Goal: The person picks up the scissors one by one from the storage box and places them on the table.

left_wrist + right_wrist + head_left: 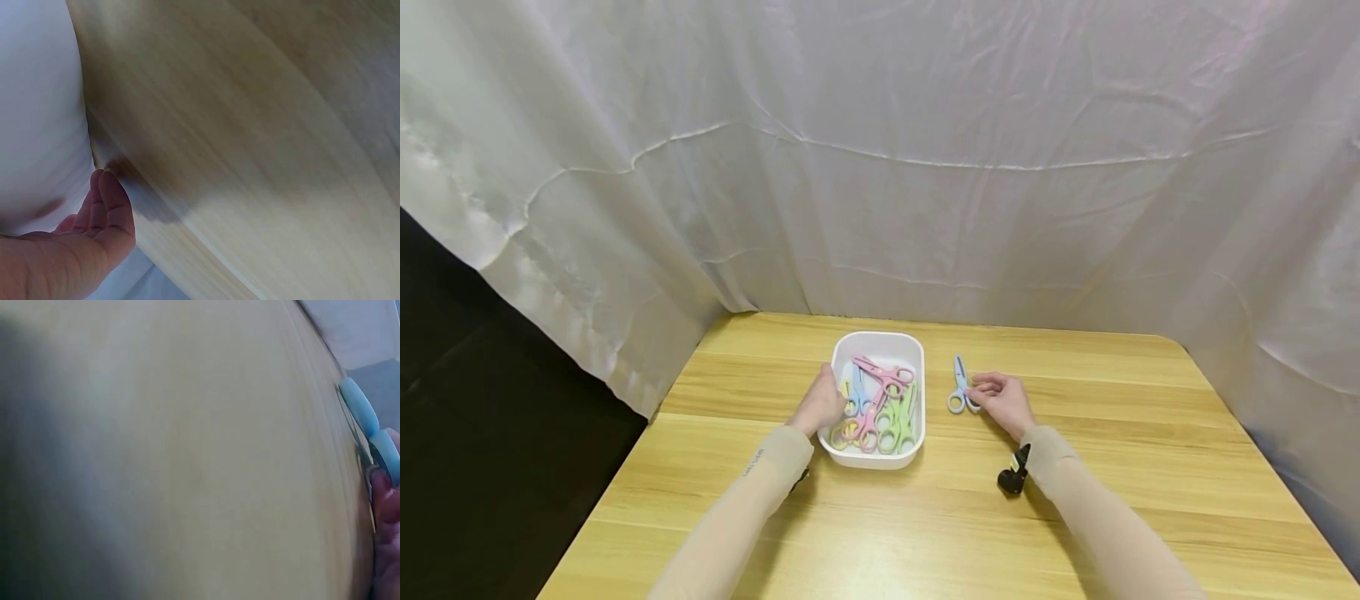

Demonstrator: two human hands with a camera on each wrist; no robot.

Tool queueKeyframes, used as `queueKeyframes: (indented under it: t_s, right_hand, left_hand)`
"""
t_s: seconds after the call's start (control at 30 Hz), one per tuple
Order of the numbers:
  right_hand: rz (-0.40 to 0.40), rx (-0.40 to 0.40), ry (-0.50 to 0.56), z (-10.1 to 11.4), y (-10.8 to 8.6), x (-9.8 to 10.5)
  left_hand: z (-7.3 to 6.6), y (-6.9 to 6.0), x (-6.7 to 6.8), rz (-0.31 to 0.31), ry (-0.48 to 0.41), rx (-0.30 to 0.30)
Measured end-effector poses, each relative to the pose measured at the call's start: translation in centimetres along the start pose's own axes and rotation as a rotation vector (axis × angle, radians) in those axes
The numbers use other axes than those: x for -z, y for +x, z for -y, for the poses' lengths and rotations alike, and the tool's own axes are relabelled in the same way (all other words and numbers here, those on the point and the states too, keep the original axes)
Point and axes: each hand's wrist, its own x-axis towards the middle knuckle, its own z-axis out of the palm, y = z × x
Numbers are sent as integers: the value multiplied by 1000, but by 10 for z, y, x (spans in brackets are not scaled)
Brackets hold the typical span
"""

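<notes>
A white plastic box (871,460) stands on the table, holding several scissors: pink scissors (870,417), green scissors (902,423) and blue scissors (858,385) among them. At its left side my left hand (822,404) grips the wall near the rim; in the left wrist view the fingers (114,197) lie along the outside of the box (40,112). To the right of the box, light blue scissors (960,379) lie with their blades pointing away from me. My right hand (1006,402) pinches their right handle loop. The right wrist view shows the light blue handle (359,406) beside the fingertips (380,481).
The wooden table (1112,417) reaches out on both sides of the box. A pale curtain (925,208) hangs behind it. Black cloth (490,433) is at the left. A small black device (1012,475) sits at my right wrist.
</notes>
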Motion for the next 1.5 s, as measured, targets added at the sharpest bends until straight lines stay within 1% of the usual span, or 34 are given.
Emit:
queueKeyframes:
  t_s: [0.17, 0.3, 0.4, 0.57, 0.73, 0.87, 1.07, 1.23, 1.4, 1.5]
  right_hand:
    - [-53, 20, -63, -2, -1, 2]
    - [-42, 16, -88, 0, -1, 4]
    - [-11, -11, -75, 2, 0, 5]
    - [86, -68, -53, 7, 1, 8]
    - [187, -77, -64, 12, 0, 10]
    - [213, -72, -104, 17, -1, 9]
    - [188, -78, -169, 18, -1, 9]
    - [176, -82, -203, 18, 0, 8]
    - [154, -82, -270, 23, 0, 6]
    - [150, -80, -309, 24, 0, 5]
  left_hand:
    - [0, -1, -1, 0, 3, 2]
    - [-1, -1, 0, 4, -10, 5]
    - [-1, -1, 0, 7, -13, 3]
    - [-2, -1, 2, 7, -8, 13]
    - [-3, -3, 3, 7, -14, 21]
    - [-3, -4, 3, 5, -11, 27]
    - [-4, -5, 1, 11, -22, 23]
    - [-5, -5, 0, 2, -15, 17]
    - [-5, -4, 1, 0, -4, 19]
    - [-4, -4, -1, -3, -7, 23]
